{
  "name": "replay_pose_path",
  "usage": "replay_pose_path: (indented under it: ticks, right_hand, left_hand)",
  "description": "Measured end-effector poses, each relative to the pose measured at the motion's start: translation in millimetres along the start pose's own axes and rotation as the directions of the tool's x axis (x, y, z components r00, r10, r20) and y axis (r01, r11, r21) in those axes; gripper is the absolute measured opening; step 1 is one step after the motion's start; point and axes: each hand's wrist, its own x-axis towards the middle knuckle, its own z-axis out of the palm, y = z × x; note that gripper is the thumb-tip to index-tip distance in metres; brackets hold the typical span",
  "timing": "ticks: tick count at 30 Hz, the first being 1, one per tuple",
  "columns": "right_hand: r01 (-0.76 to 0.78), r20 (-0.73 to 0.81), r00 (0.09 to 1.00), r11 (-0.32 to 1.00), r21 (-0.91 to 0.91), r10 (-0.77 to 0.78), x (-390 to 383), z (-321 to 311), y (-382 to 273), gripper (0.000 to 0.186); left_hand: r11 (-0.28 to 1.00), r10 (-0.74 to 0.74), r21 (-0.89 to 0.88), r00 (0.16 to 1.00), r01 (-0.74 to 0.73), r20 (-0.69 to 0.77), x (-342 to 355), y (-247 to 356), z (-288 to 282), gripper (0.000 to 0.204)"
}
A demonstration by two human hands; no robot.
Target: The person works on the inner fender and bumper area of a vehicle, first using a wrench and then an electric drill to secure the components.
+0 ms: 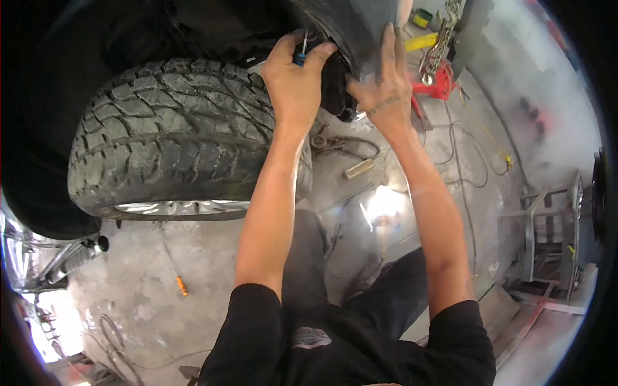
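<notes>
My left hand (290,77) is closed round a small tool (300,58), probably a screwdriver, with a blue handle and a thin metal shaft pointing up, beside a black liner (338,90) in the wheel arch. My right hand (384,96) lies against the dark body panel (364,35), fingers stretched upward and thumb at the panel's lower edge. Below and left of my hands is a large treaded tyre (161,141) on a silver rim (174,208). What the tool's tip meets is unclear.
On the concrete floor (129,257) lie an orange-handled tool (182,286), hoses (112,334) and a wooden block (358,168). At right are a red metal stand (438,83), chain (444,38), cables and grey metal frames (541,238). Shiny trim (26,244) is at left.
</notes>
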Motion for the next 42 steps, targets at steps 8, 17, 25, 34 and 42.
replay_pose_path:
  ticks: [8, 17, 25, 34, 42]
  right_hand:
    - [-0.067, -0.045, 0.997, 0.997, 0.045, 0.069, -4, -5, -14, 0.105]
    - [-0.057, -0.016, 0.998, 0.993, -0.099, 0.055, -14, -10, -25, 0.103]
    - [-0.201, -0.021, 0.979, 0.979, 0.028, 0.202, -64, 1, -46, 0.057]
    - [-0.194, 0.052, 0.978, 0.969, -0.152, 0.203, -63, 28, -86, 0.071]
    - [-0.444, 0.181, 0.896, 0.83, 0.336, 0.406, -95, 63, -88, 0.09]
  left_hand:
    - [0.933, 0.106, 0.335, 0.99, -0.13, 0.089, -6, 22, -11, 0.032]
    - [0.986, 0.028, 0.158, 0.995, -0.043, 0.092, -5, 31, -16, 0.022]
    - [0.997, -0.009, 0.074, 0.997, 0.003, 0.079, -1, 25, -18, 0.023]
    - [0.999, -0.041, 0.037, 0.998, 0.04, 0.042, -4, 22, -17, 0.021]
    - [0.996, -0.093, -0.015, 0.995, 0.092, -0.047, 5, 15, -26, 0.021]
